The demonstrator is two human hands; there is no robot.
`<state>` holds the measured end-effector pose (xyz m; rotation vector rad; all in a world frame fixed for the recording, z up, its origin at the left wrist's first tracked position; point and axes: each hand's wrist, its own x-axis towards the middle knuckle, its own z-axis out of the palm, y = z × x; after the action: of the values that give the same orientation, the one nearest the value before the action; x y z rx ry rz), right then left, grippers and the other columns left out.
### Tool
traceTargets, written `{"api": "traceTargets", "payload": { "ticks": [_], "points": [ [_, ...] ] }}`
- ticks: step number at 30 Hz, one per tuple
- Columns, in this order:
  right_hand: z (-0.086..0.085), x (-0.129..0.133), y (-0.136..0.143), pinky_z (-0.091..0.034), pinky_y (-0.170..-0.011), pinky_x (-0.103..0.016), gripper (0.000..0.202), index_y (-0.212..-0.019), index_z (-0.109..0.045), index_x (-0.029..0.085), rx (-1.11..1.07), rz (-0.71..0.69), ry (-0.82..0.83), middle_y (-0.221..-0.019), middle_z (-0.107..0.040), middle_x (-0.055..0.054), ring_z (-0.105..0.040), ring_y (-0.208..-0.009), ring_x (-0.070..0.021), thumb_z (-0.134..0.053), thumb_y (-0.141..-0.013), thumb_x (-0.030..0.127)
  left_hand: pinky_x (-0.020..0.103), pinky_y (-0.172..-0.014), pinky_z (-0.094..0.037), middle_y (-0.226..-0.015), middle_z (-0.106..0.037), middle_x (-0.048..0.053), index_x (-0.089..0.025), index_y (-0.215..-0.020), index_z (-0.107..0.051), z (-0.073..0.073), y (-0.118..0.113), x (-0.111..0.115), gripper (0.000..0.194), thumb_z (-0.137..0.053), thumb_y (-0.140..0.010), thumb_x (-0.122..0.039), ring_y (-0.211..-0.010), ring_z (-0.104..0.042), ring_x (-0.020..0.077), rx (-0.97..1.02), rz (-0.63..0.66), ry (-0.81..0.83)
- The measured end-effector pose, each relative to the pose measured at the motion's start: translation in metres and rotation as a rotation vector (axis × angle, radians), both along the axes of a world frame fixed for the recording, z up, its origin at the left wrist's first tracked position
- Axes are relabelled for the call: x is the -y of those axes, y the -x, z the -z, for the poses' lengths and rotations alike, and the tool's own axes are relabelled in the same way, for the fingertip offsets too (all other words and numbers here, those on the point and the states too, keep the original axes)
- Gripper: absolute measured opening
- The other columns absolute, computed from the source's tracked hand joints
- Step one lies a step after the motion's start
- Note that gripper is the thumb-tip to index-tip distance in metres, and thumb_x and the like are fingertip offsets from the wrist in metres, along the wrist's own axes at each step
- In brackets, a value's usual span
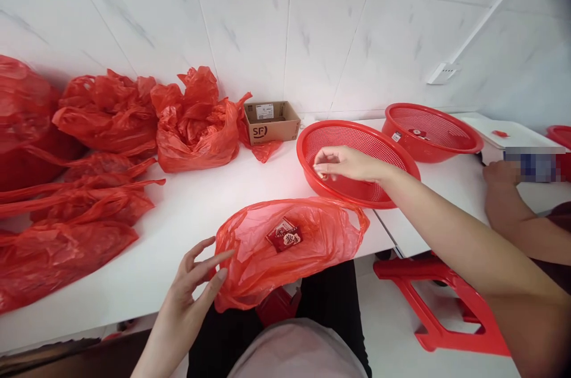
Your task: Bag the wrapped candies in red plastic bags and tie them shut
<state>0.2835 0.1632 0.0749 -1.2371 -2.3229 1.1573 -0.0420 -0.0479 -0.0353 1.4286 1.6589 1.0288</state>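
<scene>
A red plastic bag [250, 283] lies at the table's front edge with its mouth spread wide. Inside it are small red-and-white printed packets [285, 236]. My left hand [191, 289] is at the bag's left rim, fingers apart, the index finger reaching over the edge. Above the nearer red mesh basket [357, 131], my right hand [345, 164] has its fingers bent together. Something small may be between the fingertips, but I cannot make it out.
Filled red bags [194, 134] stand along the left. A small cardboard box [273, 128] sits by the wall. Another red basket [430, 134] is farther right. A co-worker's hand [502, 173] rests at the far right. A red stool [439, 301] stands below the table.
</scene>
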Motion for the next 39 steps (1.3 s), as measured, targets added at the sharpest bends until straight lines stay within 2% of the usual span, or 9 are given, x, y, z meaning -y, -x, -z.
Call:
{"api": "traceTargets", "payload": {
  "ticks": [3,6,8,13,17,21,26,31,39],
  "points": [
    [-0.007,0.05,0.044,-0.05,-0.066,-0.03,0.026,-0.092,-0.06,0.023,-0.088,-0.204,0.075,-0.088,-0.067,-0.002,-0.063,-0.076,-0.016,-0.061,-0.084,0.048,0.035,-0.095,-0.05,-0.137,-0.048,0.006,-0.035,-0.119,-0.068,0.001,-0.005,-0.003,0.038,-0.055,-0.087,-0.051,-0.129,-0.046,0.0269,-0.073,0.029,0.057],
    [-0.003,0.076,0.074,-0.051,-0.076,-0.035,0.019,-0.093,-0.063,0.029,0.032,-0.194,-0.093,-0.101,-0.067,-0.001,-0.063,-0.085,-0.0189,-0.064,-0.083,0.045,0.03,-0.09,-0.051,-0.137,-0.048,0.005,-0.036,-0.132,-0.058,-0.004,-0.014,-0.009,0.047,-0.055,-0.088,-0.05,-0.12,-0.054,0.0227,-0.057,0.043,0.07],
    [-0.002,0.067,0.073,-0.051,-0.08,-0.036,0.023,-0.099,-0.063,0.029,0.028,-0.114,-0.17,-0.107,-0.067,-0.001,-0.063,-0.088,-0.0197,-0.062,-0.085,0.048,0.027,-0.089,-0.05,-0.137,-0.05,0.005,-0.035,-0.135,-0.055,-0.007,-0.018,-0.012,0.049,-0.055,-0.088,-0.048,-0.118,-0.055,0.0208,-0.046,0.02,0.038],
    [-0.002,-0.018,0.0,-0.049,-0.093,-0.038,0.038,-0.117,-0.06,0.025,0.221,0.242,-0.421,-0.12,-0.065,-0.006,-0.061,-0.109,-0.0238,-0.056,-0.088,0.049,0.023,-0.084,-0.051,-0.141,-0.049,0.002,-0.036,-0.136,-0.053,-0.009,-0.016,-0.013,0.049,-0.057,-0.087,-0.044,-0.115,-0.057,0.0181,-0.043,-0.002,-0.016],
    [0.025,-0.07,-0.078,-0.054,-0.084,-0.04,0.083,-0.15,-0.03,0.025,0.641,0.48,0.026,-0.148,-0.042,-0.015,-0.059,-0.114,-0.0309,-0.062,-0.08,0.058,0.026,-0.095,-0.047,-0.142,-0.049,0.002,-0.037,-0.135,-0.054,-0.005,-0.015,-0.011,0.048,-0.057,-0.088,-0.044,-0.13,-0.047,0.0208,-0.025,0.02,-0.028],
    [0.059,-0.08,-0.109,-0.055,-0.081,-0.038,0.089,-0.148,-0.032,0.023,0.712,0.473,0.226,-0.144,-0.046,-0.018,-0.06,-0.112,-0.0304,-0.07,-0.074,0.054,0.034,-0.104,-0.043,-0.142,-0.049,0.004,-0.035,-0.136,-0.054,-0.004,-0.017,-0.012,0.05,-0.057,-0.087,-0.046,-0.133,-0.044,0.0245,-0.031,0.022,-0.05],
    [0.072,-0.077,-0.099,-0.056,-0.07,-0.034,0.063,-0.12,-0.057,0.015,0.666,0.371,0.352,-0.101,-0.068,-0.014,-0.068,-0.084,-0.0246,-0.079,-0.066,0.038,0.037,-0.106,-0.04,-0.142,-0.048,0.004,-0.036,-0.136,-0.053,-0.007,-0.021,-0.014,0.052,-0.058,-0.086,-0.047,-0.131,-0.046,0.0252,-0.029,0.027,-0.036],
    [0.055,-0.066,-0.086,-0.055,-0.071,-0.027,0.028,-0.092,-0.059,0.019,0.483,0.266,0.39,-0.094,-0.065,-0.005,-0.068,-0.082,-0.0183,-0.072,-0.069,0.024,0.04,-0.108,-0.036,-0.144,-0.045,0.003,-0.036,-0.138,-0.051,-0.009,-0.022,-0.012,0.052,-0.056,-0.087,-0.047,-0.127,-0.048,0.0247,-0.006,0.035,-0.008],
    [-0.022,0.01,0.001,-0.052,-0.069,-0.028,0.025,-0.093,-0.053,0.023,-0.256,-0.041,0.128,-0.089,-0.062,0.0,-0.063,-0.076,-0.0145,-0.069,-0.074,0.025,0.036,-0.11,-0.033,-0.145,-0.046,0.002,-0.035,-0.139,-0.05,-0.021,-0.029,-0.016,0.053,-0.059,-0.088,-0.041,-0.129,-0.046,0.0224,0.071,0.027,-0.039]
  ]
}}
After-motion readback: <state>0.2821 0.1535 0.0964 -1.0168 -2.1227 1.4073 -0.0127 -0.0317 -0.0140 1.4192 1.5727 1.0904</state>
